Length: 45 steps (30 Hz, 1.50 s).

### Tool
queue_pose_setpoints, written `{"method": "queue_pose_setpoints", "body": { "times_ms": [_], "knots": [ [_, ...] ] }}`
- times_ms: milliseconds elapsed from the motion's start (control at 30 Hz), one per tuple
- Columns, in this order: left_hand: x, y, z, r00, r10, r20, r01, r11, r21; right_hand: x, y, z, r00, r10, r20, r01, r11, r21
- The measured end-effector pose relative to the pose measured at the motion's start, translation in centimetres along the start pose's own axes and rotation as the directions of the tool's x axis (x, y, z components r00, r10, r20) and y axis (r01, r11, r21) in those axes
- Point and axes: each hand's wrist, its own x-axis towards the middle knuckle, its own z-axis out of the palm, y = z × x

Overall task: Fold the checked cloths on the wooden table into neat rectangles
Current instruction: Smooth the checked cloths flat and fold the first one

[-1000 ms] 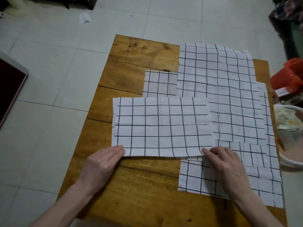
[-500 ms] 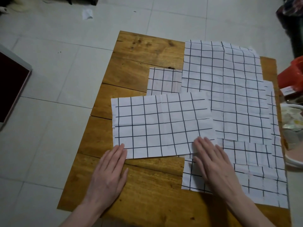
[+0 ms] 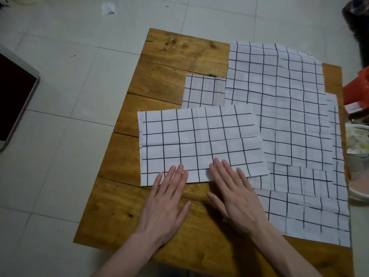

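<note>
A white cloth with a black check, folded into a rectangle (image 3: 199, 140), lies on the wooden table (image 3: 175, 62) in front of me. My left hand (image 3: 167, 204) and my right hand (image 3: 235, 198) lie flat side by side, fingers straight, fingertips resting on the cloth's near edge. Behind it a small folded checked piece (image 3: 203, 90) peeks out. To the right, larger checked cloths (image 3: 289, 108) lie spread flat and overlapping, one reaching the table's near right corner (image 3: 311, 214).
The low table stands on a pale tiled floor (image 3: 69, 86). Off its right edge are a red object (image 3: 357, 88) and a white bowl (image 3: 359, 194) holding wrappers. A dark panel with a pale frame (image 3: 14, 100) lies on the floor at left.
Both hands have moved inward along the folded cloth's near edge, from its two corners to the middle, and now lie flat next to each other. The cloth has stayed in place.
</note>
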Motion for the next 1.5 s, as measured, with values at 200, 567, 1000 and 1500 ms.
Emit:
{"method": "queue_pose_setpoints", "body": {
  "times_ms": [200,567,1000,1500],
  "knots": [
    [-1.2,2.0,0.5,1.0,-0.014,0.017,0.016,0.995,-0.094,0.1,-3.8,0.1,0.987,-0.155,0.041,0.151,0.985,0.082],
    [-1.7,1.3,1.5,0.996,-0.064,0.055,0.068,0.995,-0.074,0.1,-3.2,1.2,0.976,-0.161,0.149,0.147,0.984,0.098],
    [-4.3,-2.0,1.8,0.988,-0.151,0.025,0.152,0.984,-0.09,-2.5,3.1,1.1,0.991,-0.007,0.133,0.002,0.999,0.042],
    [-4.6,-2.5,1.7,0.974,-0.227,0.014,0.227,0.964,-0.138,-4.3,5.5,1.5,0.968,0.229,0.101,-0.239,0.965,0.108]
  ]
}}
